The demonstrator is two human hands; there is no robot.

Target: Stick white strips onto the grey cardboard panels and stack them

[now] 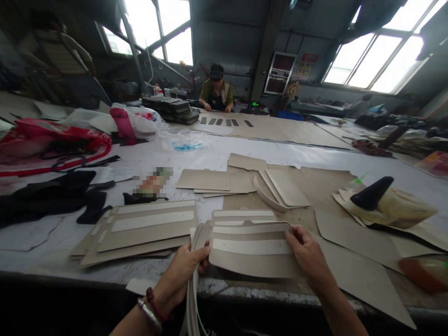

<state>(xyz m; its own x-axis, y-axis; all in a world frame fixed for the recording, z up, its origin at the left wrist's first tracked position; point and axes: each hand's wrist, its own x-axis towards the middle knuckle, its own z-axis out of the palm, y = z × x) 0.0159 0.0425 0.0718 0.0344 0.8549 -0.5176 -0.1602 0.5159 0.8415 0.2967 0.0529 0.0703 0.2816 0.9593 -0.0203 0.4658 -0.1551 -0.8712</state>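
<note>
My left hand (185,268), with a bead bracelet and a silver bangle at its wrist, is closed round a bundle of pale strips (193,298) that hangs over the table's front edge. My right hand (306,247) pinches the right edge of a beige panel (252,261) with white bands across it. The panel is raised and tilted, and its left edge meets my left fingers. Behind it lies a similar panel (245,214). A stack of banded beige panels (150,233) rests to the left of my left hand.
Beige pieces (205,179) and curved pale strips (287,186) lie mid-table. On the right are a dark cone (373,193), a yellowish container (409,207) and flat sheets (367,275). Black cloth (52,191) and a red bag (52,144) lie left. A person (217,91) sits across the table.
</note>
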